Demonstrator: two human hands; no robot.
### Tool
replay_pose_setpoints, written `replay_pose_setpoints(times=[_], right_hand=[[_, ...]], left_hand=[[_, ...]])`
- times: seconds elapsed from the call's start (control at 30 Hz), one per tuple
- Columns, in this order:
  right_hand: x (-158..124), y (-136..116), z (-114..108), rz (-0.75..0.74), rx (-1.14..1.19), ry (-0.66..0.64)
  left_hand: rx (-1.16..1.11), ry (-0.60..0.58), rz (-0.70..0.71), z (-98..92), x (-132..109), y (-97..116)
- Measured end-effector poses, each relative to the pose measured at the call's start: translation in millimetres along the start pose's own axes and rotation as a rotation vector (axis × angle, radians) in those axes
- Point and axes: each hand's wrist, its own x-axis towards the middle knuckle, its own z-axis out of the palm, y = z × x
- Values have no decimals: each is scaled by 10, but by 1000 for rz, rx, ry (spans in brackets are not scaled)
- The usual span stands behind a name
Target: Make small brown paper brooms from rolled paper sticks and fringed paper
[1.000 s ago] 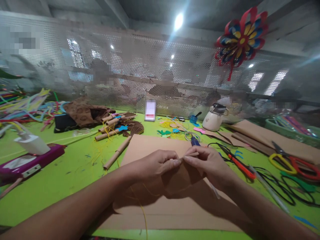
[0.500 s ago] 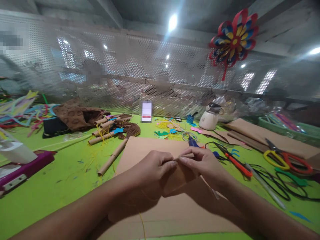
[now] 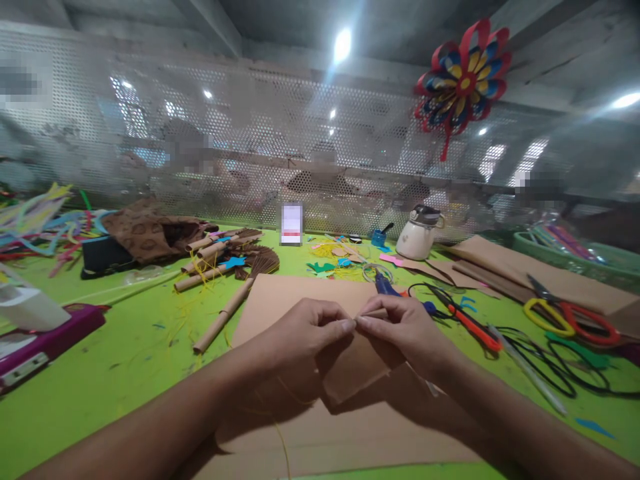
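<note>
My left hand (image 3: 320, 333) and my right hand (image 3: 400, 327) meet at the middle of the view, fingertips almost touching. Both pinch the top edge of a small piece of brown paper (image 3: 355, 373), which hangs down toward me from the fingers. Its pinched edge looks rolled or folded, though the fingers partly hide it. Beneath the hands lies a large sheet of brown cardboard (image 3: 280, 300). A blue glue gun (image 3: 385, 284) is just beyond my right hand. One thin yellow strand (image 3: 284, 447) crosses the sheet near me.
Left stand a purple power strip (image 3: 55, 343) and several paper-handled brown brooms (image 3: 225, 313). On the right are scissors (image 3: 570, 320), an orange-handled tool (image 3: 475, 328), a black cord (image 3: 550, 367) and stacked brown card (image 3: 500, 260). A white jug (image 3: 415, 237) and a lit phone (image 3: 291, 223) stand behind.
My fingertips have come closer together along the paper's top edge. The hanging part of the paper shows slightly more and its lower corner is lower.
</note>
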Motion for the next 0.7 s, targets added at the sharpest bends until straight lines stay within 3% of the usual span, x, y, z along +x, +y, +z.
replay_pose_setpoints(times=[0.17, 0.4, 0.7], right_hand=[[3, -15, 34, 2, -28, 12], [-6, -38, 46, 99, 80, 6], [-1, -36, 69, 59, 40, 77]], left_hand=[[105, 63, 18, 16, 10, -18], [165, 66, 70, 26, 1, 18], [124, 44, 48, 12, -1, 15]])
